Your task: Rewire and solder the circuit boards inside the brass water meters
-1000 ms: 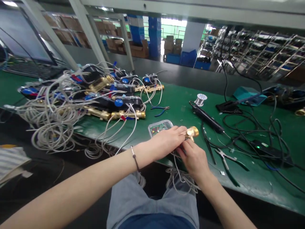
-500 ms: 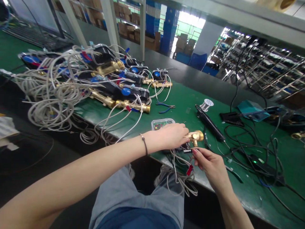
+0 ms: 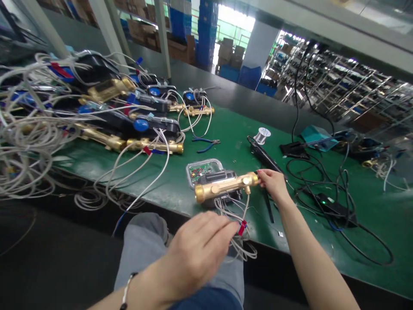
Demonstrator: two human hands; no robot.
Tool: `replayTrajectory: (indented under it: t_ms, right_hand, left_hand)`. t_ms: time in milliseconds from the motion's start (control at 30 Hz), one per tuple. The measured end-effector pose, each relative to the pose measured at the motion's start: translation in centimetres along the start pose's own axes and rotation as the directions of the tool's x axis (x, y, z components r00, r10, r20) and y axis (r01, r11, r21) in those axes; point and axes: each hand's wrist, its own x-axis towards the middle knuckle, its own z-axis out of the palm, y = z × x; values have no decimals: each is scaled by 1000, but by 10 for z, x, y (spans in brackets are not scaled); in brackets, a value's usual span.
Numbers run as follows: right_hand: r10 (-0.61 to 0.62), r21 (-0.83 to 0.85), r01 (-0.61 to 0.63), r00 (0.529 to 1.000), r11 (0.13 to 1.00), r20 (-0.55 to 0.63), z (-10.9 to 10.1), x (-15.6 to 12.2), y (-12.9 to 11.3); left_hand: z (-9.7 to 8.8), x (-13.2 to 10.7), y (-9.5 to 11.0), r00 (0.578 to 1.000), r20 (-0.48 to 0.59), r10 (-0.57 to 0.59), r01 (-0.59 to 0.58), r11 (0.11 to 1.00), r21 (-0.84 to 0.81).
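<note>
A brass flow-meter pipe [image 3: 222, 188] with a threaded end lies aslant at the bench's front edge, over a black housing [image 3: 219, 175]. My right hand [image 3: 273, 186] has its fingers closed on the pipe's right end. My left hand [image 3: 201, 249], slightly blurred, is in front of the pipe and apart from it. Its fingers are bent and held together, their tips beside a red tag [image 3: 242, 227] on the grey cables [image 3: 240, 247]; whatever is between them is hidden. Behind the housing sits a clear case [image 3: 191, 165] with a green circuit board [image 3: 204, 169] inside.
Several brass meters [image 3: 155, 146] with tangled grey cables [image 3: 29, 146] fill the left side. Blue-handled cutters [image 3: 206, 144], a solder spool [image 3: 262, 135] and a black pen-shaped tool [image 3: 264, 154] lie behind. Black cords [image 3: 346, 189] spread on the right.
My left hand has left the brass pipe and moved down toward the cables. My right hand has moved up to the pipe's right end. The view has shifted right.
</note>
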Motion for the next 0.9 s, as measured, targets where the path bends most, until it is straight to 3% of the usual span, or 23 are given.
replayTrajectory:
  t_ms: [133, 200, 300, 367, 467, 567, 667, 733, 800, 900]
  right_hand:
    - [-84, -161, 79, 996, 984, -23, 1, -4, 3]
    - [-132, -230, 121, 991, 966, -32, -8, -21, 3]
    - [-205, -298, 183, 978, 937, -44, -20, -62, 0]
    - [-288, -337, 266, 957, 903, -17, -19, -92, -4]
    - [-383, -356, 426, 905, 832, 188, -5, -127, -9]
    - [-272, -336, 396, 892, 855, 361, 11, -139, -14]
    - [-113, -374, 325, 865, 869, 489, 21, -134, -21]
    - [-64, -427, 353, 828, 832, 558, 25, -128, -25]
    - [-44, -489, 386, 818, 782, 574, 30, -123, -28]
    - [-21, -561, 378, 842, 737, 540, 43, -120, -27]
  left_hand:
    - [27, -41, 12, 959, 70, -273, 277, 959, -59]
    - [36, -52, 11, 920, 86, -382, 389, 918, -80]
    - [43, -56, 5, 892, 52, -450, 451, 892, -20]
    - [45, -54, -1, 904, 72, -421, 419, 907, 44]
    - [46, -51, -9, 921, 200, -334, 319, 942, 107]
    - [41, -50, -14, 927, 243, -286, 255, 955, 151]
    - [26, -41, -14, 972, 141, -187, 159, 969, 189]
    - [12, -22, -14, 990, 62, -128, 107, 957, 271]
    - [0, 5, -18, 988, 59, -142, 107, 911, 398]
    - [-10, 52, -28, 938, 263, -225, 67, 863, 500]
